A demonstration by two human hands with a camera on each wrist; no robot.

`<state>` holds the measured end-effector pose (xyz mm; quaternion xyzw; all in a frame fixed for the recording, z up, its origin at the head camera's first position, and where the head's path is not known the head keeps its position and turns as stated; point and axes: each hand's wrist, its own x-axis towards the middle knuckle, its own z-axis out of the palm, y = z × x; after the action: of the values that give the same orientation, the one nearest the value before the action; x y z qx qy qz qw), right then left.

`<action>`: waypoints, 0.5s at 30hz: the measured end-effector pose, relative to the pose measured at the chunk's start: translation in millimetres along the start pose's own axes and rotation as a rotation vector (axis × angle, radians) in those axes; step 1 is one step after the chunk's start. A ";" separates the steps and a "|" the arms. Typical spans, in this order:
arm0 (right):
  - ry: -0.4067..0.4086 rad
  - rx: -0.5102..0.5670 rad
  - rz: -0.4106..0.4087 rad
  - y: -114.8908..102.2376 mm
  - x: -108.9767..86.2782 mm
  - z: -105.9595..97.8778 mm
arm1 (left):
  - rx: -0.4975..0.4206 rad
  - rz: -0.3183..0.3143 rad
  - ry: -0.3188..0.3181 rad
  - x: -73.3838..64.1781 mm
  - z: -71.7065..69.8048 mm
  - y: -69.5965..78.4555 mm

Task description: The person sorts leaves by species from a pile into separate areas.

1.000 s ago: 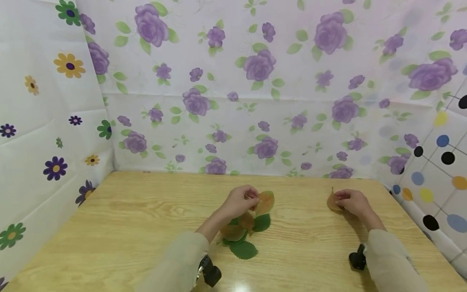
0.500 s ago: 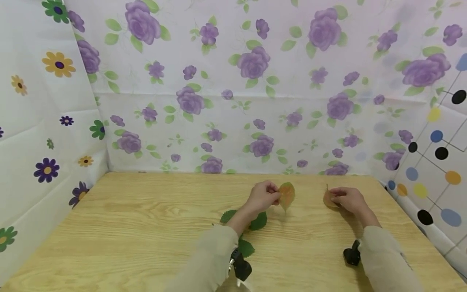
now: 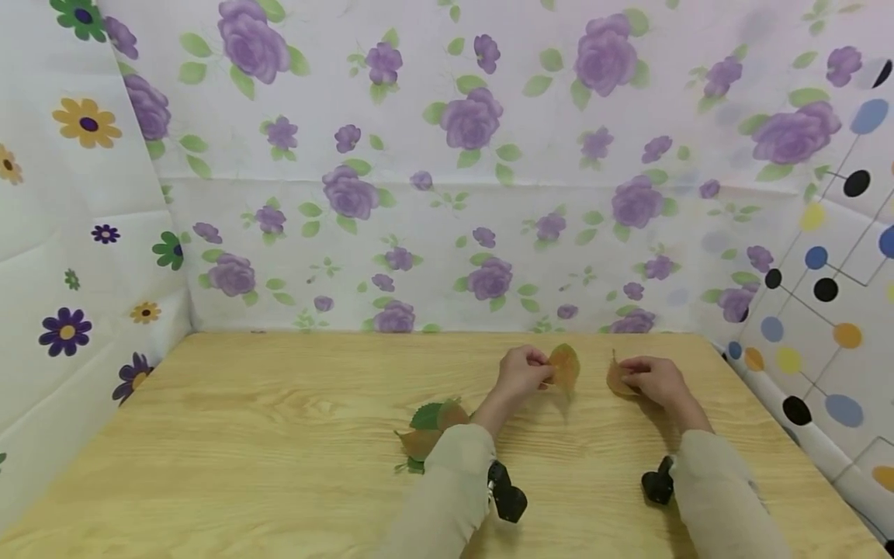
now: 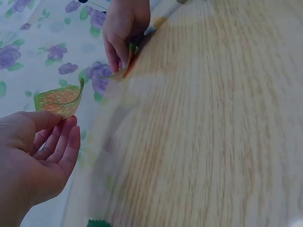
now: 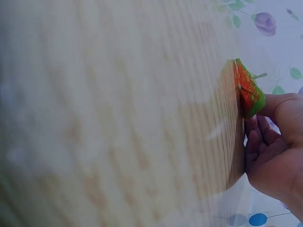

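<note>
Toward the back of the table, my left hand [image 3: 520, 374] pinches an orange leaf with a green edge [image 3: 566, 365] between thumb and fingers. The left wrist view shows that same leaf [image 4: 59, 100] raised above the thumb, its stem pointing up. To the right, my right hand [image 3: 655, 380] grips a brownish-orange leaf [image 3: 616, 378] low at the tabletop. In the right wrist view this leaf [image 5: 248, 90] looks red-orange with green edges. A gap separates the two held leaves. Behind my left forearm lies a pile of green and brown leaves [image 3: 421, 444], partly hidden by the sleeve.
The wooden table [image 3: 279, 435] meets a floral cloth wall [image 3: 419, 256] at the back. A daisy-print cloth [image 3: 63, 272] hangs at the left and a dotted cloth [image 3: 831, 326] at the right. Black wrist cameras [image 3: 508, 501] hang below both sleeves.
My left hand has carried its leaf away from the pile, rightward toward my right hand. The right hand keeps hold of its leaf with little movement. The head view has swung slightly right.
</note>
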<state>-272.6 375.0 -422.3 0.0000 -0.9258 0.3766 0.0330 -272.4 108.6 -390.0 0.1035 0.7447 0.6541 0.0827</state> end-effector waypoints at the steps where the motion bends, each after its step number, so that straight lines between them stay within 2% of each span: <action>1: 0.001 0.006 0.004 0.2 0.1 1.0 | 0.008 -0.001 0.006 1.6 1.2 -1.8; 6: 0.014 0.037 0.040 2.2 -0.3 2.5 | 0.073 0.009 0.034 10.6 9.0 -8.7; 12: 0.015 0.046 0.068 2.3 1.2 1.9 | 0.160 -0.005 0.073 18.7 25.7 -13.8; 15: 0.016 0.044 0.069 0.0 3.3 1.5 | 0.139 -0.015 0.085 21.7 36.0 -18.5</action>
<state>-276.0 374.0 -423.2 -0.0342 -0.9165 0.3977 0.0274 -284.9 146.5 -412.7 0.0755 0.7919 0.6039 0.0486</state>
